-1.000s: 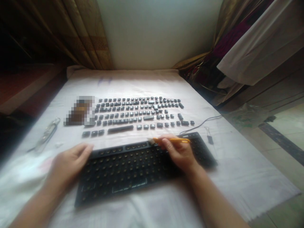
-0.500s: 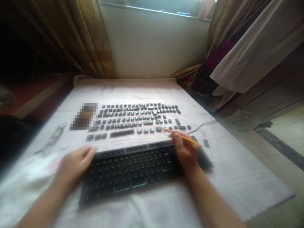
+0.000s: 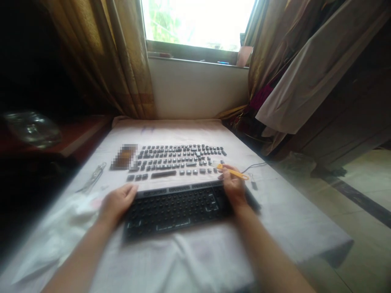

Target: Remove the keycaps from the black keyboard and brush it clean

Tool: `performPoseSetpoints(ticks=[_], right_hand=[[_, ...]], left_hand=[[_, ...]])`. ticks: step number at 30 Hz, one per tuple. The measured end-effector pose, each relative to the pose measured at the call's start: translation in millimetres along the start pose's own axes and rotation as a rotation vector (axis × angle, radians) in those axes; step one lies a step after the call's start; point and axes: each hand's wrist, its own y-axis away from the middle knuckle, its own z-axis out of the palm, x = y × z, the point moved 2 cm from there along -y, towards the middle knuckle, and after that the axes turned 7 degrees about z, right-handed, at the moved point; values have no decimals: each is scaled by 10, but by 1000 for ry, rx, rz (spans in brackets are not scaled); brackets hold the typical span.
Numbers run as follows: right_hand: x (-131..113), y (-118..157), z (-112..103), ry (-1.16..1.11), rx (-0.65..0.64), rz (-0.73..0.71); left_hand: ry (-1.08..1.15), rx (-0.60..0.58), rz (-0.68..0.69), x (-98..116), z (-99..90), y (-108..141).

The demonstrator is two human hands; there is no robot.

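Observation:
A black keyboard point(image 3: 177, 207) with its keycaps off lies on the cloth in front of me. My left hand point(image 3: 119, 203) is closed at its upper left corner, thumb along the edge, the other fingers partly hidden. Over the keyboard's right part, my right hand point(image 3: 233, 185) grips a small brush point(image 3: 233, 173) with a yellow handle. The brush's pale tip points left, towards the loose keycaps point(image 3: 166, 154) laid out in rows beyond the keyboard. A long spacebar point(image 3: 163, 174) lies in the nearest row.
A pixelated brown item point(image 3: 124, 156) lies left of the keycaps, near a clear packet-like item point(image 3: 94, 175). Crumpled white cloth point(image 3: 73, 219) is at the left. A binder clip point(image 3: 253, 183) and a cable point(image 3: 253, 166) lie to the right. The table's right edge drops to tiled floor.
The view has tilted up, showing more of the window. The brush has turned in my right hand, so the broad side of its handle shows. My left hand stays at the keyboard's corner.

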Motion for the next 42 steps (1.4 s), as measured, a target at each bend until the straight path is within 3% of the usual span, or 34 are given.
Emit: performPoseSetpoints(ticks=[8, 24, 37, 42], right_hand=[[-192, 246, 140, 48, -126, -102], [-17, 535, 378, 268, -193, -250], [-96, 556, 371, 381, -150, -361], [-298, 362, 283, 340, -138, -401]], left_hand=[[4, 54, 13, -7, 16, -2], [-23, 53, -6, 14, 22, 23], [-20, 41, -20, -5, 37, 20], [-8, 49, -3, -27, 59, 23]])
